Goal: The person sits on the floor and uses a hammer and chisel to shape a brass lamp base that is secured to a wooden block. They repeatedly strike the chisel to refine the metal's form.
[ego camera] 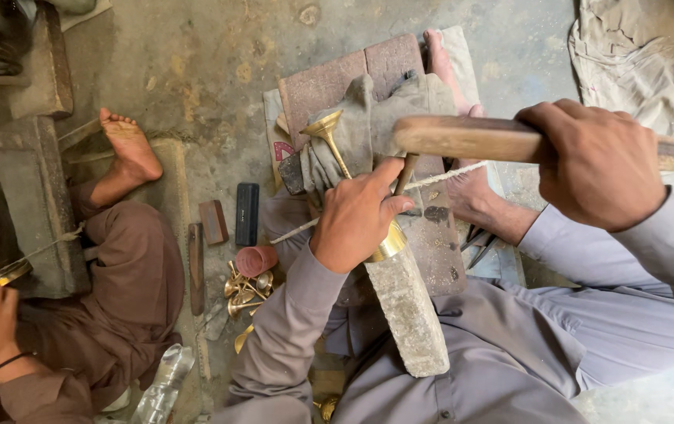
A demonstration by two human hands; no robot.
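Mid-hammering: left hand [357,216] gripped brass piece [390,242] on stone block [409,310]; right hand [600,165] clenched wooden mallet [470,137] above block. Next probably needs square strike.

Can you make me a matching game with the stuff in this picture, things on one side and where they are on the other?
Things:
1. wooden mallet
2. brass goblet
3. pink cup
4. pile of small brass pieces

Places:
A. on the floor beside the pink cup
B. on the floor, lying on its side by the left sleeve
C. in the right hand, raised
D. under the left hand, resting across the grey cloth

Pairs: 1-C, 2-D, 3-B, 4-A
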